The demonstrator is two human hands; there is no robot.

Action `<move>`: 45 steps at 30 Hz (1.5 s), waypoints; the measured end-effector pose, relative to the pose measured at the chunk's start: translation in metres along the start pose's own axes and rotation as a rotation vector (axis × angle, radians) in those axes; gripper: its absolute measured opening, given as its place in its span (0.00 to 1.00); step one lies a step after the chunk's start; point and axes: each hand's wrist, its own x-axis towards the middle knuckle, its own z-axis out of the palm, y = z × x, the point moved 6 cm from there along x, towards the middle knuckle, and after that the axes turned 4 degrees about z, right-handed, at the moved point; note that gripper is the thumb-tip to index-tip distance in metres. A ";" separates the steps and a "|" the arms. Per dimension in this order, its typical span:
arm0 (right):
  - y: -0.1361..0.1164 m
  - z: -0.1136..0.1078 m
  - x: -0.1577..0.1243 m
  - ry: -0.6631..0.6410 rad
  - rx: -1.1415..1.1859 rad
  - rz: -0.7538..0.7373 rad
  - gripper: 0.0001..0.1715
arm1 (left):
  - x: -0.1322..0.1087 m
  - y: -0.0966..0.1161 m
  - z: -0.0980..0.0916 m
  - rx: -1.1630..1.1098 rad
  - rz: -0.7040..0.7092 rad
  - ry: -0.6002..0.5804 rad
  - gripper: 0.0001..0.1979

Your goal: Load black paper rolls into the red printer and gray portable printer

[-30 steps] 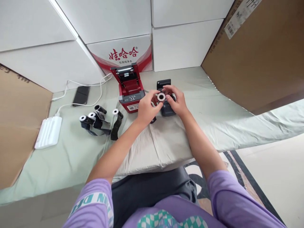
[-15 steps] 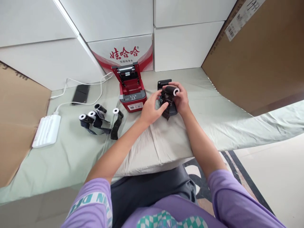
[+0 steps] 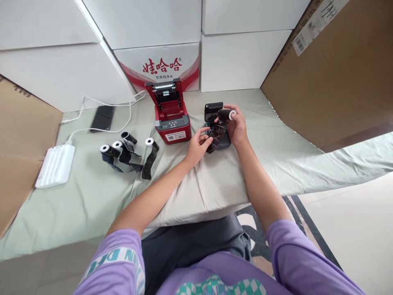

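Roll (image 3: 226, 115) gripped in right hand (image 3: 238, 128), strip (image 3: 217, 134) trailing toward seven o'clock against left hand (image 3: 198, 146), whose grip is unclear: seemingly unwinding, calling next for steady tension.

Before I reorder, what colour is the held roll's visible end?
The visible end is white: head view.

Black roll (image 3: 226, 114), strip (image 3: 218, 133) unwound, above open dark device (image 3: 226, 143).

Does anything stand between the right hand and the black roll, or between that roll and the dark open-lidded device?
Nothing visible separates the right hand from the black roll it grips. Toward the dark device, only the roll's loose strip shows, hanging across it at the left hand.
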 end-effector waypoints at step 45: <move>0.039 -0.016 0.005 0.076 -0.911 0.171 0.18 | -0.021 0.022 0.023 0.733 0.239 -0.290 0.12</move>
